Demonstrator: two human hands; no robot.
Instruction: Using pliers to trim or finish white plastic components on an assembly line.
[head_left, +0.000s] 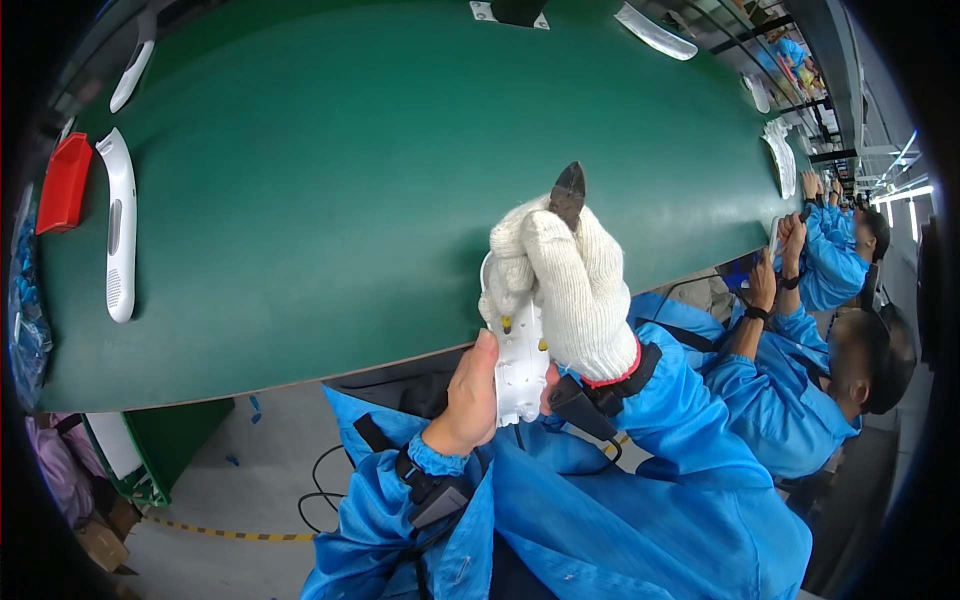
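Observation:
My bare left hand point(466, 398) grips a white plastic shell point(521, 372) by its near end, the thumb along its left edge. Small pegs and two yellowish spots show on the shell's inner face. My right hand point(572, 285), in a white knitted glove with a red cuff edge, is closed round a dark pointed metal tool point(569, 190). Only the tool's tip sticks out, pointing away from me; its handle is hidden by the glove. The gloved hand covers the shell's far end, and whether its fingers also grip the shell cannot be told.
A long green work surface point(300, 230) reaches across in front of me. At its left lie a red tray point(64, 184) and a long white plastic piece point(119, 225). Another white piece point(655, 32) lies far right. Co-workers in blue point(775, 390) sit close on my right.

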